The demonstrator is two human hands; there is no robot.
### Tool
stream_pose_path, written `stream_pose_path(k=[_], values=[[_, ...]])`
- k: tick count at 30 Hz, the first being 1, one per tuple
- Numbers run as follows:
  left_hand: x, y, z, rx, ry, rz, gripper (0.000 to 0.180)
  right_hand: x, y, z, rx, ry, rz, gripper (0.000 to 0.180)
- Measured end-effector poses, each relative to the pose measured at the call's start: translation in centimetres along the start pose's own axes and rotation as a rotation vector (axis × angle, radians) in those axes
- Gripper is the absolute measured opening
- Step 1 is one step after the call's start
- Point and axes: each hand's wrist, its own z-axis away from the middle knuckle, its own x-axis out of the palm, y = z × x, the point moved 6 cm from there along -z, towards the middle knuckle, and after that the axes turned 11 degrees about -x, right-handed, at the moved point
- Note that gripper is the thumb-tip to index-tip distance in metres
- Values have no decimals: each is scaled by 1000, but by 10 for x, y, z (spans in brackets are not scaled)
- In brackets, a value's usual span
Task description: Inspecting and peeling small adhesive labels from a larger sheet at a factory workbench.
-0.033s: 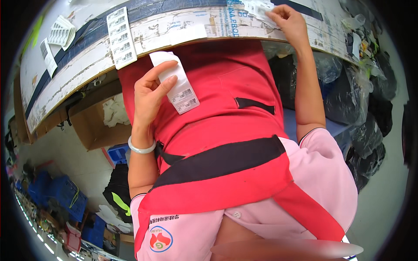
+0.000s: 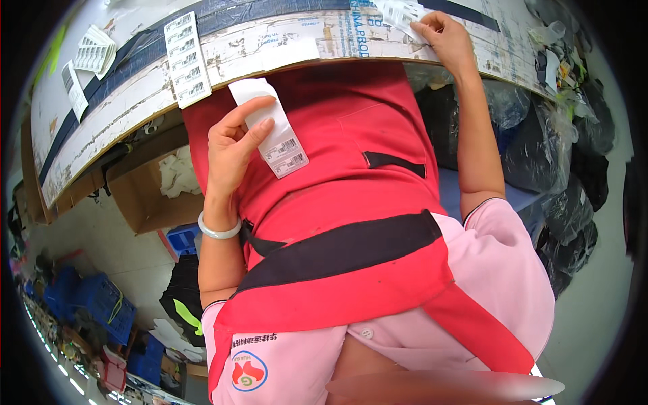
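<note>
My left hand (image 2: 233, 145) is in front of the red apron (image 2: 378, 121), pinching a strip of barcode labels (image 2: 289, 156) between thumb and fingers. The strip's upper part is bare white backing; printed labels remain at its lower end. At the table's far right, my right hand (image 2: 449, 42) has its thumb and fingers closed at the edge of some white label sheets (image 2: 399, 13). A long sheet of barcode labels (image 2: 187, 59) lies left of centre, its near end at the table edge. Fanned label strips (image 2: 96, 52) and a single strip (image 2: 75, 91) lie farther left.
The worn white table (image 2: 290, 30) has dark tape along it. Below its left part, an open cardboard box (image 2: 145, 196) holds white scraps. Plastic-wrapped dark bags (image 2: 540, 148) are piled at the right. Blue crates (image 2: 101, 304) stand on the floor at lower left.
My right hand has shifted very slightly, and the label sheets at its fingertips have tilted a little. The top of the strip in my left hand has moved slightly left.
</note>
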Motion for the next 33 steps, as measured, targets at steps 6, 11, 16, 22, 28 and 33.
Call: stream_pose_path(k=[6,11,16,22,28,33], values=[[2,-3,-1,-53,4,-30,22,-5,-79,11,4,224,144,16],[4,-1,-5,-40,55,18,21,105,-171,67,9,-643,-712,24],[-7,-7,-7,-9,42,90,23,140,-179,78,176,-673,-963,17],[-4,-16,-2,-87,37,21,16,137,-184,70,93,-517,-931,17],[-2,-19,-4,-111,-19,-55,18,128,-181,56,-206,-400,-730,12],[-5,-19,-4,-85,-68,83,43,115,-167,33,24,-358,-747,16]])
